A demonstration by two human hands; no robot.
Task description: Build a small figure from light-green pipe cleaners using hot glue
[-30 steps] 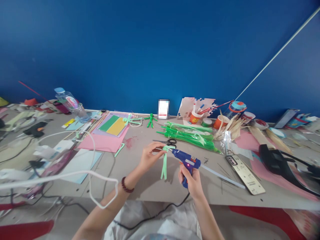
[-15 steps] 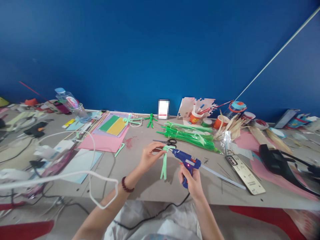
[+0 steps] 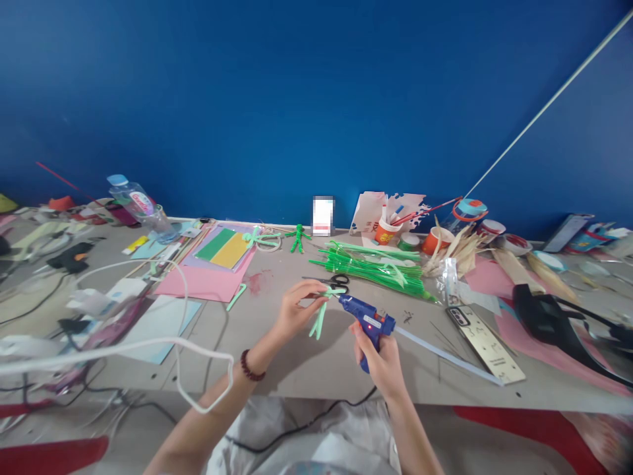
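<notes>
Between thumb and fingers, my left hand (image 3: pixel 298 309) pinches a light green pipe-cleaner figure (image 3: pixel 319 320), its two legs hanging down to the left. My right hand (image 3: pixel 378 356) is wrapped round the handle of a blue hot glue gun (image 3: pixel 366 315). The gun's nozzle points left and meets or almost meets the figure beside my left fingertips; whether glue is coming out is too small to tell. A red light glows on the gun, and a long clear glue stick (image 3: pixel 445 356) sticks out of its back. Black-handled scissors (image 3: pixel 339 284) lie just behind the figure.
Green pipe cleaners (image 3: pixel 370 269) in plastic lie behind the gun. A finished green figure (image 3: pixel 298 239) stands near the wall beside a small phone (image 3: pixel 323 216). At right lies a patterned phone (image 3: pixel 487 346); at left are pink paper (image 3: pixel 202 282) and a white cable (image 3: pixel 208 353).
The pipe-cleaner figure has turned, its legs swinging left and up. The glue gun has shifted slightly left, and the glue stick's tail now lies across the patterned phone's lower end.
</notes>
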